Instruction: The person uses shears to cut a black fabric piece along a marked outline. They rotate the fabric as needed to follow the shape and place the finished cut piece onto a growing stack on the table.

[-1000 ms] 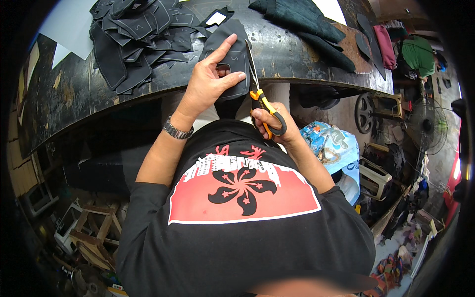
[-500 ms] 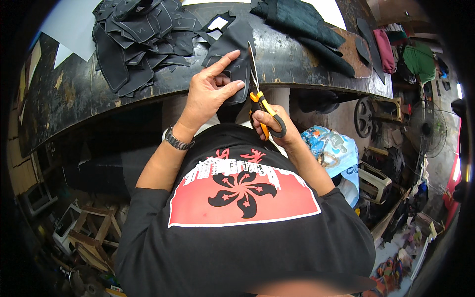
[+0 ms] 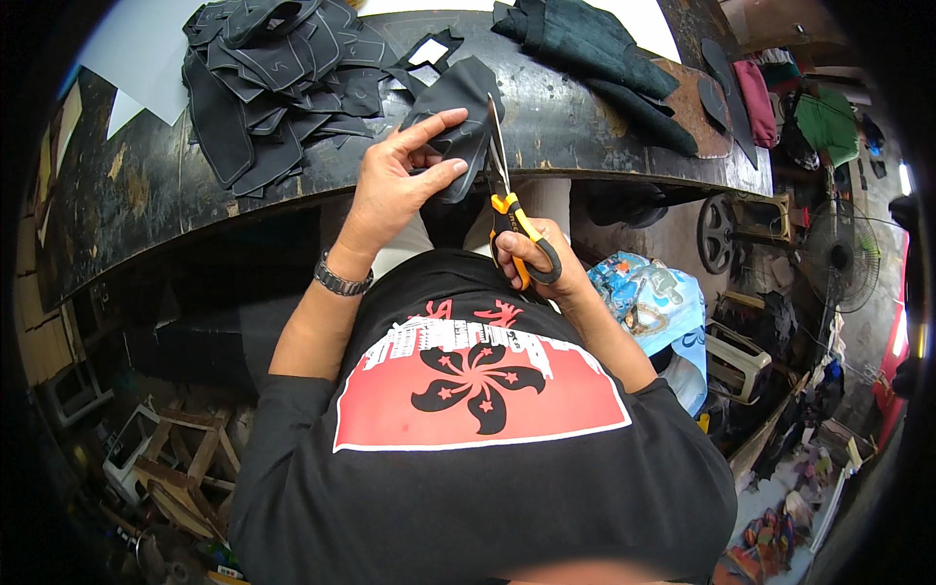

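Over the table's near edge, my left hand [image 3: 405, 171] pinches a black sheet piece [image 3: 466, 93] between thumb and fingers. The piece is flexible and bent, and part of it hangs past the edge. My right hand [image 3: 538, 255] is closed round the yellow-and-black handles of a pair of scissors [image 3: 508, 203]. Their blades point away from me and lie along the right side of the piece; whether they touch it I cannot tell. Just left of the far end of the piece lies a black offcut [image 3: 429, 51] with cut-out openings.
A heap of black cut pieces with pale outlines [image 3: 278, 73] covers the left of the dark worn table [image 3: 556, 127]. Folded dark fabric [image 3: 595, 58] lies at the right, by a brown board [image 3: 707, 122]. A blue patterned cloth [image 3: 653, 302] is at my right, and a fan [image 3: 840, 255] stands further off.
My left hand has shifted slightly left and the black piece has tilted and bent in it. The scissors have moved a little toward me, staying at the right side of the piece.
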`<state>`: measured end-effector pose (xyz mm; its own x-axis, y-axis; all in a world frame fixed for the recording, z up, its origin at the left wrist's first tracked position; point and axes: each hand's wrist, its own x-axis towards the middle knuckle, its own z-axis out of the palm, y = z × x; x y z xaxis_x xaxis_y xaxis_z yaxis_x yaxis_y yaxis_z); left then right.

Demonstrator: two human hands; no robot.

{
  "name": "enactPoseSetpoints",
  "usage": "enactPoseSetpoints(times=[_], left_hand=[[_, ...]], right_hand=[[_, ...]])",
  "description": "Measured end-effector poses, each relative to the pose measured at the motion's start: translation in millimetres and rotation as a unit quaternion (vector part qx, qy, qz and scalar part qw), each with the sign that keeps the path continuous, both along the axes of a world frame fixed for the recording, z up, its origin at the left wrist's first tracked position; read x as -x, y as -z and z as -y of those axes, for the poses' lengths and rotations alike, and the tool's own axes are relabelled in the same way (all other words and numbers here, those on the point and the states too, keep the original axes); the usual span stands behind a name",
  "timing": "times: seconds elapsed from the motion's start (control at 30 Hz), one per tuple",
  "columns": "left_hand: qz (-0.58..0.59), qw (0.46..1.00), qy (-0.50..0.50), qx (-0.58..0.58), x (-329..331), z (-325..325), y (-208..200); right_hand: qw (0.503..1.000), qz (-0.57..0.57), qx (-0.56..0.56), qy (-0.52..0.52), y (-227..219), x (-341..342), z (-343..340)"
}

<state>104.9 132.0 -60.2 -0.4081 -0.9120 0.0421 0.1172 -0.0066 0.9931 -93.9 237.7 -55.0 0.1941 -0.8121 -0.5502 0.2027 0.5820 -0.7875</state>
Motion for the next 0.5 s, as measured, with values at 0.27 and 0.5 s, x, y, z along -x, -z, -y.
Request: enactPoseSetpoints(times=[0.27,0.5], left_hand=[[-0.016,1.000,0.016,-0.016,3,-7,4],[0.007,0.998,0.067,0.005,-6,6,-4]], right_hand=[[1.000,0.015,0.023,0.014,7,-4,1],[1.000,-0.011,0.009,-0.002,6,5,-1]])
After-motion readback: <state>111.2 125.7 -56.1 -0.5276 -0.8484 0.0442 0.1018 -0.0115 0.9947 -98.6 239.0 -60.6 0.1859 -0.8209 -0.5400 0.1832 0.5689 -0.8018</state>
